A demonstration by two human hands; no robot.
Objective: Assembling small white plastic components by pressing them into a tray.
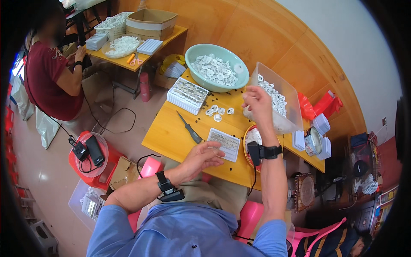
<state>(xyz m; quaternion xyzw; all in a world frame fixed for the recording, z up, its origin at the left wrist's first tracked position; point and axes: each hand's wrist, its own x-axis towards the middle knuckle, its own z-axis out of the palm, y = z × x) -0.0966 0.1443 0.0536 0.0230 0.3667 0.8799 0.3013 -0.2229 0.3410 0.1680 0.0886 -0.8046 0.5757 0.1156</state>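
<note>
My left hand (202,159) is open, its fingers stretched out loosely beside a small white tray (233,157) of round, silvery coin-like pieces. My right hand (259,103) is raised by the left wall of a clear plastic bin (290,88) full of small white parts. Its fingers are curled together, and whatever they may hold is hidden. Several round white parts (217,118) lie loose on the yellow table (165,132). A grey-handled screwdriver-like tool (190,129) rests left of the tray. Under my right wrist sits a red-rimmed bowl (247,150) with white contents.
A pale green basin (193,53) of white parts stands at the back, near a stack of filled white trays (185,97). Tiny dark bits are scattered on the tabletop. At the left, a person in a dark red shirt (53,79) works by another table (116,61). A red stool (102,175) holds black adapters.
</note>
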